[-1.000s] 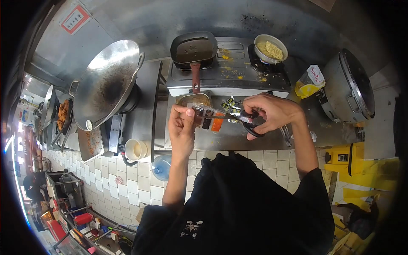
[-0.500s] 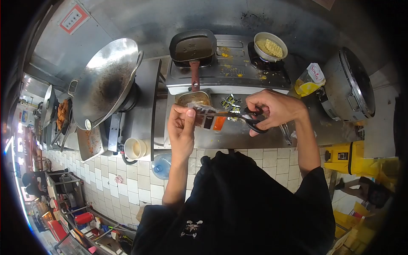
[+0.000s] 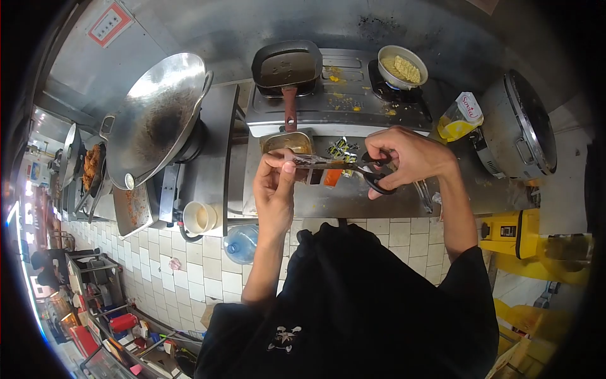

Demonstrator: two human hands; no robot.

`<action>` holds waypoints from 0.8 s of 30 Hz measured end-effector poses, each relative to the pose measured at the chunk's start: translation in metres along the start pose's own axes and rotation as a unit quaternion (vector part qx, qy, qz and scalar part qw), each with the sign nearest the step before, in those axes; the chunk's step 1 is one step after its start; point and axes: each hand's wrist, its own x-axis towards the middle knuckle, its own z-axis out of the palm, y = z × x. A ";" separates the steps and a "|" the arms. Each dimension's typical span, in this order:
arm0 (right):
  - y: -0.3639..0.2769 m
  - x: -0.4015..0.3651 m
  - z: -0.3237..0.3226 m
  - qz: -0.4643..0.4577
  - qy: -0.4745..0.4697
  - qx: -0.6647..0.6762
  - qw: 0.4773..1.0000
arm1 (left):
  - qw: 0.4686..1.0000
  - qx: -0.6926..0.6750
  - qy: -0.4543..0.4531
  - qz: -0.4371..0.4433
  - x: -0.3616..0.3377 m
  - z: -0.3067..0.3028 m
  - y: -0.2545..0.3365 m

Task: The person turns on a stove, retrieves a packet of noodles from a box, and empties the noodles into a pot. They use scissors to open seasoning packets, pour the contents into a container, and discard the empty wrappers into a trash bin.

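My left hand (image 3: 275,186) pinches a clear-edged sauce sachet (image 3: 303,160) between thumb and fingers. Around the handles of black scissors (image 3: 377,183) my right hand (image 3: 413,158) is closed. Their blades point left and meet the sachet close to my left fingertips. Just below the blades show a dark section and an orange sachet (image 3: 331,178). Green and silver wrappers (image 3: 342,149) lie behind the blades, and a square metal container (image 3: 287,141) stands behind my left hand.
On the stove are a square pan (image 3: 287,66) with liquid and a pot (image 3: 404,66) of noodles over a flame. A large wok (image 3: 158,120) stands left. An oil pouch (image 3: 461,119), a lidded cooker (image 3: 514,129) and tongs (image 3: 423,197) are at right.
My left hand has shifted slightly right, and the sachet has tilted flatter along the scissor blades. My right hand stays nearly in place, still holding the scissors.
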 end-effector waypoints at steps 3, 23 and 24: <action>-0.010 0.000 -0.008 0.032 -0.015 -0.003 0.999 | 1.000 0.011 -0.008 0.003 0.000 -0.005 -0.001; -0.014 -0.004 -0.013 0.025 -0.016 -0.015 0.999 | 0.999 0.014 0.028 -0.032 -0.002 0.000 0.010; -0.016 -0.003 -0.012 0.020 -0.019 -0.017 0.999 | 0.999 0.018 0.031 -0.031 -0.002 0.001 0.009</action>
